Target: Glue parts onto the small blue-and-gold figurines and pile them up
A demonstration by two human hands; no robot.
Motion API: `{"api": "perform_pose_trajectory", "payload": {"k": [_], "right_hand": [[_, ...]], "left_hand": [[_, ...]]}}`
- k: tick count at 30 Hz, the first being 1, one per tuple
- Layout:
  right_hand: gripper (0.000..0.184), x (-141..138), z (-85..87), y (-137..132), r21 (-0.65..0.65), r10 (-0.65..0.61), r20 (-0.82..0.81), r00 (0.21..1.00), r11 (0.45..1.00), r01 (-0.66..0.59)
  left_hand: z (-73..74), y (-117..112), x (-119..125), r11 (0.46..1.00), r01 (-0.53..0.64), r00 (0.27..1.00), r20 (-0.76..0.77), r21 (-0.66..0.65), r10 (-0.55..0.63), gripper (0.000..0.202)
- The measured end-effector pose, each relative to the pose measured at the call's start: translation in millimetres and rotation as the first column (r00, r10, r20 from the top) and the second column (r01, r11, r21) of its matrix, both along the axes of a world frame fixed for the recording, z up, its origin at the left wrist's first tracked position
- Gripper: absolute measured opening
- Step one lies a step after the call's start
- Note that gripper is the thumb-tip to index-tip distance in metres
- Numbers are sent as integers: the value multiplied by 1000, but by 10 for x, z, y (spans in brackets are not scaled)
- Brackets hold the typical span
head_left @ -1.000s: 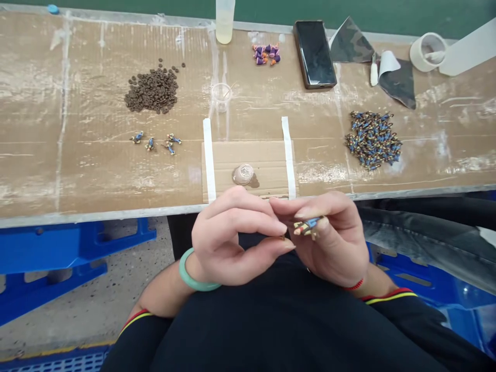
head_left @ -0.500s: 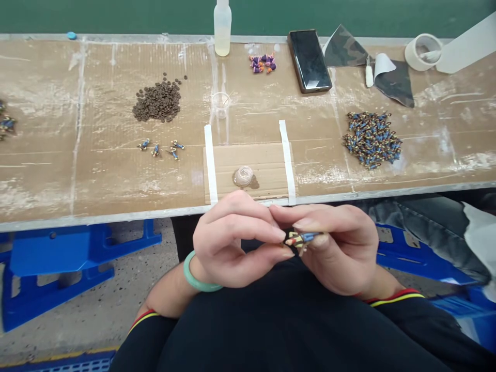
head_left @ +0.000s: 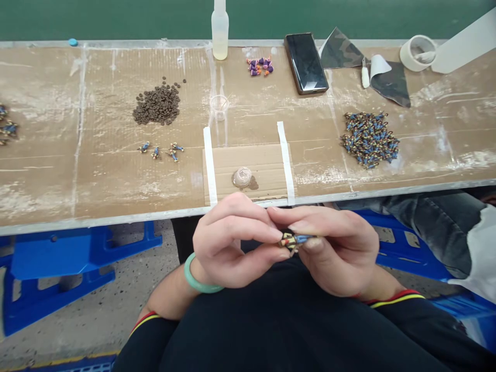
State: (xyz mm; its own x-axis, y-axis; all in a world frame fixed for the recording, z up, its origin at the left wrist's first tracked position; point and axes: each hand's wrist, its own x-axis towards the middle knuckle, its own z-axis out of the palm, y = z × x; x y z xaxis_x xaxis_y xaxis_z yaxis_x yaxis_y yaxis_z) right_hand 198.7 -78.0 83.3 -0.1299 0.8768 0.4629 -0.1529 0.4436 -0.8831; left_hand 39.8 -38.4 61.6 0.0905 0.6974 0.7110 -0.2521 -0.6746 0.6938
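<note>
Head view: both hands' fingers (head_left: pixel 279 235) pinch a tiny blue-and-yellow painted figurine (head_left: pixel 293 240).

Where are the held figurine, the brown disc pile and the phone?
held figurine (head_left: pixel 293 240), head view, its coloured middle section.
brown disc pile (head_left: pixel 158 105), head view, centre of heap.
phone (head_left: pixel 306 62), head view, middle of dark screen.

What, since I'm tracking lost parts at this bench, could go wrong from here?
1. The small painted figurine is pinched only by fingertips of the left hand and right hand, past the table edge, above the lap; a slip could drop it to the speckled floor.
2. The small clear dish sits on the cardboard close to that edge, just ahead of the hands; a careless reach might knock it off.
</note>
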Motion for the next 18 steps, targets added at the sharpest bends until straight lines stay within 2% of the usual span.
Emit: {"api": "perform_pose_trajectory", "payload": {"k": [6, 11, 15, 18], "right_hand": [[39, 27, 63, 28, 81, -39, 158, 987, 996, 26], [39, 32, 81, 39, 186, -63, 247, 967, 982, 17], [34, 56, 93, 49, 180, -69, 289, 955, 984, 17], [26, 70, 97, 68, 152, -52, 287, 957, 988, 8]], "left_hand": [[-22, -13, 31, 998, -53, 998, 35, 16, 53, 19], [-41, -33, 48, 973, -202, 979, 40, 115, 198, 20], [-90, -57, 69, 932, -322, 947, 44, 167, 319, 17], [-142, -89, 101, 925, -349, 937, 47, 153, 346, 14]]}}
